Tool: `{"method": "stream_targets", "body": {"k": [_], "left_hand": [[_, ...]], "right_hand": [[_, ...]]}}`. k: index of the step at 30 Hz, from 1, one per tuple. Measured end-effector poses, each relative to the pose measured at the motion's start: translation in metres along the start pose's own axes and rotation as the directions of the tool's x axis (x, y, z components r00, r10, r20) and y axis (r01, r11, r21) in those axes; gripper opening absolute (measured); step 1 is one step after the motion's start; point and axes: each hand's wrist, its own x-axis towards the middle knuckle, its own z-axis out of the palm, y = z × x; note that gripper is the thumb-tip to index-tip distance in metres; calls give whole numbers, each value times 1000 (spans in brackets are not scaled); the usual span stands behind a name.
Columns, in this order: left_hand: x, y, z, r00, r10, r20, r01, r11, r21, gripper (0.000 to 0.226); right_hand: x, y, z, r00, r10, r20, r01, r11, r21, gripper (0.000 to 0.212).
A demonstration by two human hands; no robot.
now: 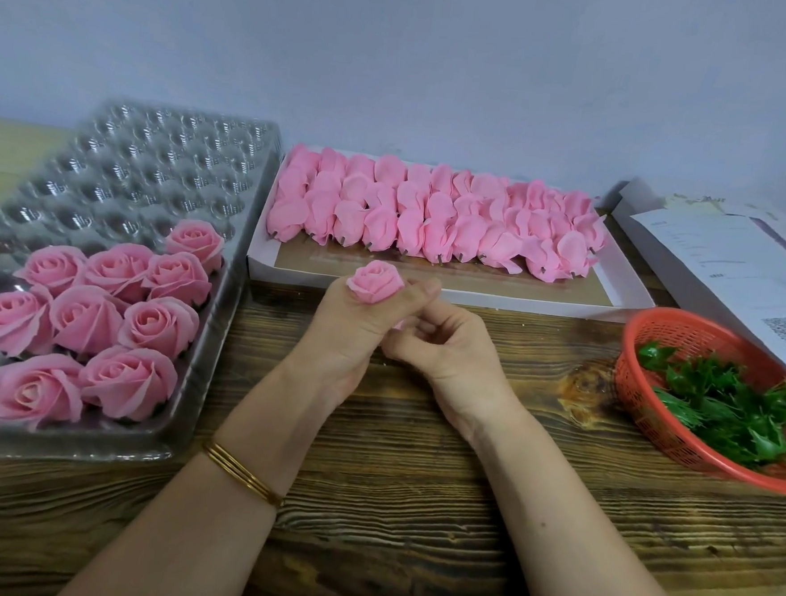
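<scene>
My left hand (pixel 356 332) grips a small pink rose head (pixel 375 281), bloom up, above the middle of the wooden table (pixel 390 507). Just right of it, my right hand (pixel 448 348) has its fingers curled in under the flower, touching the left hand; what they pinch there is hidden. A clear plastic cell tray (pixel 159 160) at the left holds several finished pink roses (pixel 101 319) in its near cells. A white cardboard box (pixel 624 286) behind my hands holds rows of pink rose heads (pixel 434 217) lying on their sides.
A red plastic basket (pixel 649 334) of green leaf pieces (pixel 723 404) sits at the right edge. Behind it lies a white box lid with printed paper (pixel 733 265). A pale wall closes the back. A gold bangle (pixel 244 473) is on my left wrist.
</scene>
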Motion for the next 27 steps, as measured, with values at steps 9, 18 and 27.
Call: {"method": "stream_targets", "body": {"k": [9, 18, 27], "left_hand": [[1, -3, 1, 1000, -11, -1, 11, 999, -51, 10], [0, 3, -2, 997, -63, 46, 64, 998, -24, 21], [1, -4, 1, 1000, -16, -26, 16, 1000, -1, 9]], "right_hand": [[-1, 0, 2, 983, -141, -120, 115, 973, -200, 26], [0, -5, -2, 991, 127, 44, -132, 982, 135, 18], [0, 1, 2, 983, -139, -124, 105, 963, -249, 22]]}}
